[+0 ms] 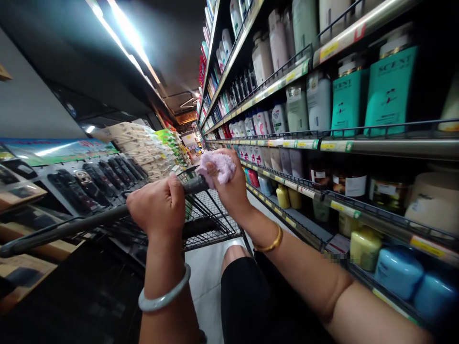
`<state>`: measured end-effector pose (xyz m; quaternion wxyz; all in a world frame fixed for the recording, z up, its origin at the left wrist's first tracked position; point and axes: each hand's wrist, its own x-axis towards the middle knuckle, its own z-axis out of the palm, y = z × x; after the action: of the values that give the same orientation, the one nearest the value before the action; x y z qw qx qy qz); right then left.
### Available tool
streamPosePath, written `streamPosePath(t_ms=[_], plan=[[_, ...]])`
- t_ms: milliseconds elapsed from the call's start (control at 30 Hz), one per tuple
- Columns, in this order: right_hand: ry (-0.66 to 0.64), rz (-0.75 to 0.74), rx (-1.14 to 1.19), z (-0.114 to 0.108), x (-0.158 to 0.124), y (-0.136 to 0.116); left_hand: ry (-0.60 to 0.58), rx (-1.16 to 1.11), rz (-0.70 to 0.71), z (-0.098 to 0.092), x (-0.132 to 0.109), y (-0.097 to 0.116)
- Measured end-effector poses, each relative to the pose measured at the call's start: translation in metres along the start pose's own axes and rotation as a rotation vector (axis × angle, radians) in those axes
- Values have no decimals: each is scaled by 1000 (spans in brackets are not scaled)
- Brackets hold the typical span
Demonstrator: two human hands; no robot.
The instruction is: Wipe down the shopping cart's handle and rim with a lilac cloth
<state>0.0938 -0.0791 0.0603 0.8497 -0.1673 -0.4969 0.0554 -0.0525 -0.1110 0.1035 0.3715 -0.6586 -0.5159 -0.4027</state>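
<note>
My left hand (pixel 158 203) is wrapped round the dark handlebar (pixel 103 216) of a shopping cart, with a pale bangle on the wrist. Further along the bar, my right hand (pixel 231 188) grips a fluffy lilac cloth (pixel 224 166) bunched over the bar's right end. A gold bracelet circles that wrist. Part of the cloth lies over my fingers and hides the bar beneath it. Beyond both hands stretches the black wire basket of the shopping cart (pixel 215 215); what it holds, if anything, I cannot make out.
On the right, long shelves carry several rows of bottles, among them green pump bottles (pixel 390 91) and blue containers (pixel 399 267). To the left hang dark packaged goods (pixel 103 181) beside stacked packs (pixel 139 148). The tiled floor (pixel 208 291) shows below the cart, and the aisle runs ahead.
</note>
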Motion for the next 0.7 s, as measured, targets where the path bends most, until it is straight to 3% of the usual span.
streamPosePath(t_ms=[100, 167, 300, 400, 567, 700], plan=[[-7, -120, 18, 1, -14, -15, -45, -14, -53, -12, -2, 0], [-35, -176, 27, -1, -20, -12, -42, -42, -49, -22, -4, 6], [-60, -56, -29, -4, -30, 13, -42, -90, 28, -30, -9, 29], [-61, 24, -80, -2, -32, 14, -3, -50, -12, -23, -13, 37], [-194, -191, -101, -2, -31, -14, 35, -104, -25, -20, -18, 28], [-219, -161, -149, -8, -43, 0, 57, -130, -16, -26, -22, 19]])
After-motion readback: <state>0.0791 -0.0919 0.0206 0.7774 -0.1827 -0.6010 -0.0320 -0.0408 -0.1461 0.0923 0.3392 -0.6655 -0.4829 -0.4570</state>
